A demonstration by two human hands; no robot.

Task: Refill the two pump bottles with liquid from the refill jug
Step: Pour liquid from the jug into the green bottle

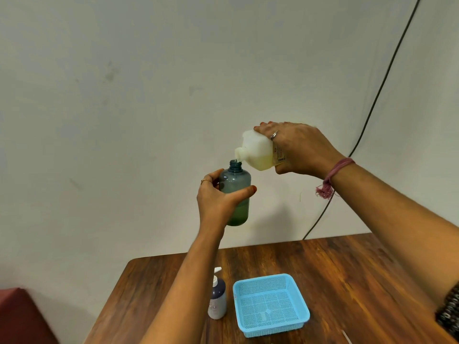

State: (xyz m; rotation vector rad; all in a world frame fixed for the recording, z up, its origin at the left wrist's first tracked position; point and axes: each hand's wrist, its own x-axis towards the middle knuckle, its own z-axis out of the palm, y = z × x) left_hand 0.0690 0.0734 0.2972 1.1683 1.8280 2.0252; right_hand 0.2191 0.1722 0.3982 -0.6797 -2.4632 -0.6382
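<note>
Left hand (218, 197) grips open bottle (236, 192); right hand (298, 150) tips jug (258, 152) above it. Bottle likely slick, light; hold mid-body.

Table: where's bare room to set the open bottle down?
Bare wood to the right of and behind the blue basket, up to the table edge by the wall. Crowded: the narrow gap between the basket and the standing pump bottle. Both hands are up, left hand on the open bottle.
</note>
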